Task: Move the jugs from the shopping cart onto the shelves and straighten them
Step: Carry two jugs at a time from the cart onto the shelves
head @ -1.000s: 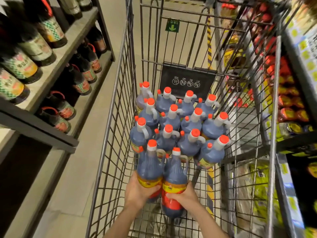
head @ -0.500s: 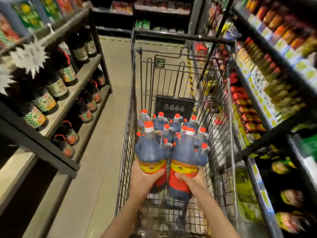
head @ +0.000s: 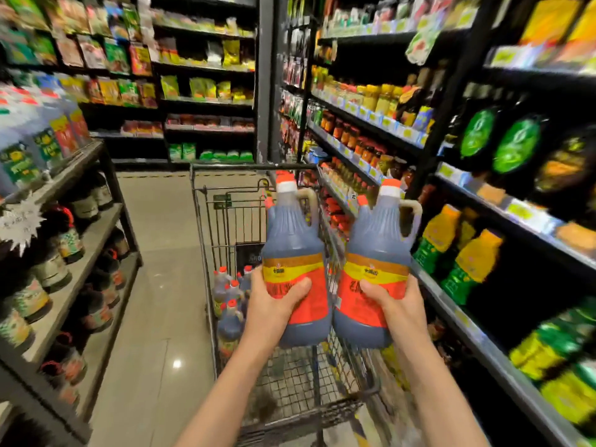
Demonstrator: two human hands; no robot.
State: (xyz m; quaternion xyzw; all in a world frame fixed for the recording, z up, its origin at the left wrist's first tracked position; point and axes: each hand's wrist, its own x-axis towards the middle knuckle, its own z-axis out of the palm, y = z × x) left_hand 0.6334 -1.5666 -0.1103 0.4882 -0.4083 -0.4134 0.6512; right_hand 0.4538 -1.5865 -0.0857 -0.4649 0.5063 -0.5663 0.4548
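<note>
Head view: each hand (head: 274, 308) grips one jug (head: 295, 253).

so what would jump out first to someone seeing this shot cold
Two dark jugs with red and yellow labels, held upright side by side in mid-frame: the left hand grips the left jug and the right hand grips the right jug. Below them stands the wire shopping cart, with more red-capped jugs in it, between crowded shelves.
</note>
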